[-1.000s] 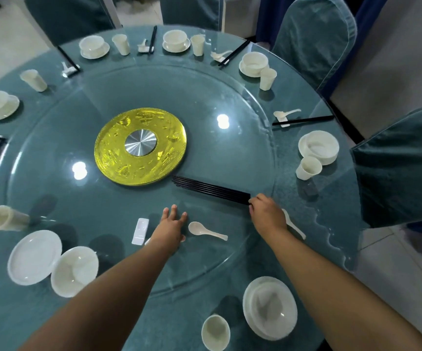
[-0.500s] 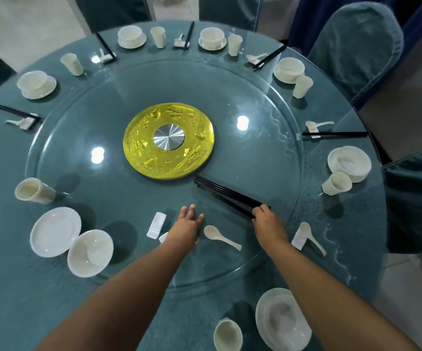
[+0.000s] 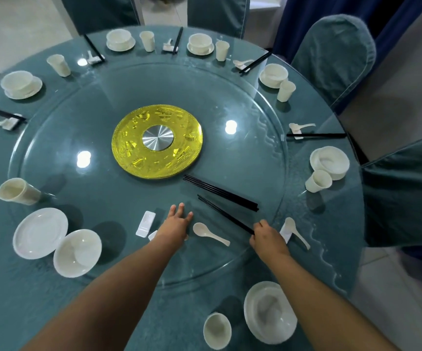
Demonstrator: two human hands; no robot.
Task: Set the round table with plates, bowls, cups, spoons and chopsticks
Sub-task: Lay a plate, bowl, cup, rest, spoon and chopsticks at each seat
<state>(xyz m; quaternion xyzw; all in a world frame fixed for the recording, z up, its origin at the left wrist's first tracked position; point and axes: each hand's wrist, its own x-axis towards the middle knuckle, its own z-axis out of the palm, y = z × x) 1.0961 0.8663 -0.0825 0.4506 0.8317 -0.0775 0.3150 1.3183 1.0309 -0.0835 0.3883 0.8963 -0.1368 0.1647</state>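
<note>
My right hand (image 3: 268,236) pinches the near end of a pair of black chopsticks (image 3: 223,214) on the glass turntable. A bundle of more black chopsticks (image 3: 220,192) lies just beyond them. My left hand (image 3: 177,224) rests flat on the glass with straight fingers, partly covering a white rest. A white spoon (image 3: 209,233) lies between my hands. Another spoon on a rest (image 3: 296,231) sits right of my right hand. A loose white chopstick rest (image 3: 145,223) lies left of my left hand. A bowl on a plate (image 3: 270,312) and a cup (image 3: 217,330) stand at the near edge.
A yellow disc (image 3: 156,141) marks the centre of the turntable. A plate (image 3: 40,233), a bowl (image 3: 77,253) and a tipped cup (image 3: 17,191) sit at the left. Finished settings ring the far rim. Covered chairs (image 3: 331,57) stand around the table.
My right hand has drawn one pair of chopsticks out of the bundle toward me. My left hand has stayed on the glass. The view has shifted.
</note>
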